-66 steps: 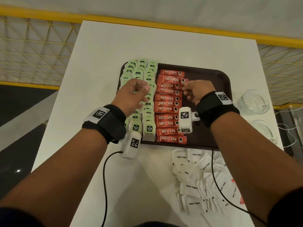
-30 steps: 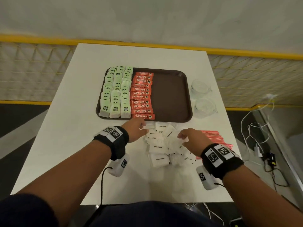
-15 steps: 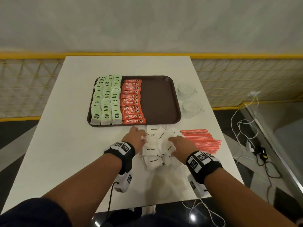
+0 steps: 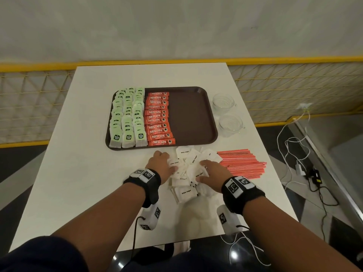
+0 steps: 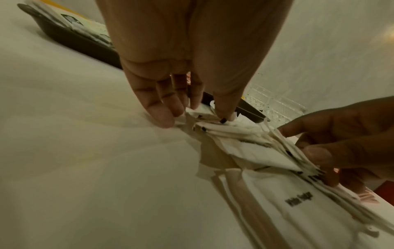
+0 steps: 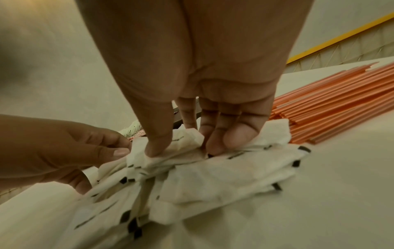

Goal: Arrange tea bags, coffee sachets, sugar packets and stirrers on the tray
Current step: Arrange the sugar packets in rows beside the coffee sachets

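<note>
The brown tray [image 4: 192, 118] holds rows of green tea bags [image 4: 127, 116] on its left and a column of red coffee sachets [image 4: 158, 118] beside them; its right half is bare. White sugar packets [image 4: 186, 173] lie heaped on the table in front of the tray. My left hand [image 4: 167, 161] pinches packets at the heap's left edge [image 5: 192, 116]. From the right, my right hand [image 4: 204, 169] digs thumb and fingers into the heap and grips a bunch of packets [image 6: 187, 148]. Orange stirrers [image 4: 241, 163] lie just right of the heap.
Two clear glass cups [image 4: 224, 103] [image 4: 230, 124] stand on the white table [image 4: 82, 173] right of the tray. A yellow mesh railing [image 4: 284, 89] runs behind the table. Cables [image 4: 290, 150] trail on the floor at the right.
Both hands left the coffee sachets on the tray and came back to the sugar heap. Over the last half second they closed in on it from both sides.
</note>
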`<state>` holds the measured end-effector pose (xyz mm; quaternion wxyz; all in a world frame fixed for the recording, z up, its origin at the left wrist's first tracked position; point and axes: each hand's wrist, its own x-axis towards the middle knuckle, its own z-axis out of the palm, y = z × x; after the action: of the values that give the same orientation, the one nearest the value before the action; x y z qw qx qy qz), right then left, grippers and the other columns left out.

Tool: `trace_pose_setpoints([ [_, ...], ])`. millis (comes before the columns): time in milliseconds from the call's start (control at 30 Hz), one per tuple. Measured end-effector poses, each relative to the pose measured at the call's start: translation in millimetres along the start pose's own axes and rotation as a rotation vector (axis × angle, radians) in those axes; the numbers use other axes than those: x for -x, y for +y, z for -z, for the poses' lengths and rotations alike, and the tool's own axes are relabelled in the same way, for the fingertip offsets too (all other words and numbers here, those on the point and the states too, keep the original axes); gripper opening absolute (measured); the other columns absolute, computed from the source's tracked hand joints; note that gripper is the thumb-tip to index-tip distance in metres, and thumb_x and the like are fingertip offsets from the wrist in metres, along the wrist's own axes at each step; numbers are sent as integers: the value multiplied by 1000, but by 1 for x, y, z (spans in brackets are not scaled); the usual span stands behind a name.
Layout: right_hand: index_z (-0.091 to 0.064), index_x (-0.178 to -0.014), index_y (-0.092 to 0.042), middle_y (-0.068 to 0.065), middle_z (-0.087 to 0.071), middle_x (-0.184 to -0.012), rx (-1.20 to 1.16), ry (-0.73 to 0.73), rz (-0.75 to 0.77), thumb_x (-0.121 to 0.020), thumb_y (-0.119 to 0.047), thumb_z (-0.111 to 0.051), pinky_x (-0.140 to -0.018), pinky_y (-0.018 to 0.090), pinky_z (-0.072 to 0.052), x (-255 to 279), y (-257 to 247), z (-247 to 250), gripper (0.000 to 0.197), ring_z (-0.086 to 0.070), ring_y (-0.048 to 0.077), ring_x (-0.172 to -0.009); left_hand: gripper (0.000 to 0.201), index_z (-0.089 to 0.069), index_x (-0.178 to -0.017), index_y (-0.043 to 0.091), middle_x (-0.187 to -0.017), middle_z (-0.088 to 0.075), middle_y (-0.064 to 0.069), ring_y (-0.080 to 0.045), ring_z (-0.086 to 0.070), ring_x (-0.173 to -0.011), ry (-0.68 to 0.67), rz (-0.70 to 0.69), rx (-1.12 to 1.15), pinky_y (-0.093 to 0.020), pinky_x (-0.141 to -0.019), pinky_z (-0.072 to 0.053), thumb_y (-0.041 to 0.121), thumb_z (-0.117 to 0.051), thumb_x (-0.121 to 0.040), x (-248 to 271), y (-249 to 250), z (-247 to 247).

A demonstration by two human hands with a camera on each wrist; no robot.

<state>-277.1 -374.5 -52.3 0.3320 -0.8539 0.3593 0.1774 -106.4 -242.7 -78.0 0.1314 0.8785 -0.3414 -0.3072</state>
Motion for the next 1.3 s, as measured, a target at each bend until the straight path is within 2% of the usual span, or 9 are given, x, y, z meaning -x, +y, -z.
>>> trace_pose_setpoints([
  [233,-50,-131,-21,4,-55,-124,-3,51,-24,-75,-40,-79,-88,32,-48,-5,-2,-2,66,-56,20,-109,45,-62,-110,21,-122,-48,-3,-24,-48,-113,-93,-116,-57,-39,-100,-43,55,-69,-81,4,6,-1],
  [300,-51,-126,-21,4,-53,-119,-2,76,-27,-72,-39,-82,-82,28,-45,-6,-3,-3,65,-55,20,-104,40,-62,-88,23,-112,-56,-6,-25,-54,-102,-103,-125,15,-40,-92,-47,63,-60,-83,4,8,0],
  [367,-52,-121,-21,2,-55,-117,-24,86,-24,-71,-36,-83,-81,27,-43,-7,-3,-5,60,-55,18,-102,54,-64,-76,17,-103,-63,-10,-27,-59,-96,-100,-106,206,-42,-91,-48,64,-41,-93,5,11,1],
  [433,-51,-116,-22,0,-61,-115,-51,85,-27,-72,-31,-83,-79,26,-43,-7,-4,-6,56,-57,17,-99,54,-68,-81,13,-101,-67,-7,-25,-61,-99,-118,-99,303,-40,-94,-46,54,-38,-99,6,13,4],
  [567,-46,-126,-25,0,-60,-119,-99,99,-47,-72,-27,-84,-81,26,-44,-5,-6,-6,66,-58,19,-105,22,-57,-79,21,-93,-61,0,-22,-61,-90,-126,-108,132,-34,-81,-50,37,-71,-85,4,12,3],
  [767,-58,-119,-17,1,-62,-114,-10,120,-34,-73,-34,-82,-86,28,-46,-1,-9,-6,55,-58,19,-104,69,-50,-120,9,-115,-56,-10,-26,-58,-103,-113,45,-72,-33,-81,-48,58,-72,-77,0,19,7],
  [967,-57,-119,-16,2,-63,-111,-79,124,-35,-75,-26,-81,-81,26,-42,5,-12,-10,51,-58,20,-103,45,-53,-90,12,-85,-55,-3,-19,-53,-79,-204,133,20,-26,-62,-39,51,-73,-80,-2,25,9],
  [1133,-58,-114,-15,2,-64,-107,-76,116,-20,-79,-25,-77,-77,27,-41,7,-14,-9,42,-59,20,-98,53,-62,-105,5,-96,-63,-7,-23,-59,-87,-252,166,193,-28,-64,-41,42,-81,-72,-1,17,10],
  [1300,-60,-104,-17,-1,-64,-96,-190,199,-35,-78,-24,-78,-75,29,-45,10,-6,-3,32,-60,20,-91,31,-64,-100,7,-102,-67,-9,-25,-61,-94,-245,105,266,-31,-77,-47,30,-73,-81,7,7,17],
])
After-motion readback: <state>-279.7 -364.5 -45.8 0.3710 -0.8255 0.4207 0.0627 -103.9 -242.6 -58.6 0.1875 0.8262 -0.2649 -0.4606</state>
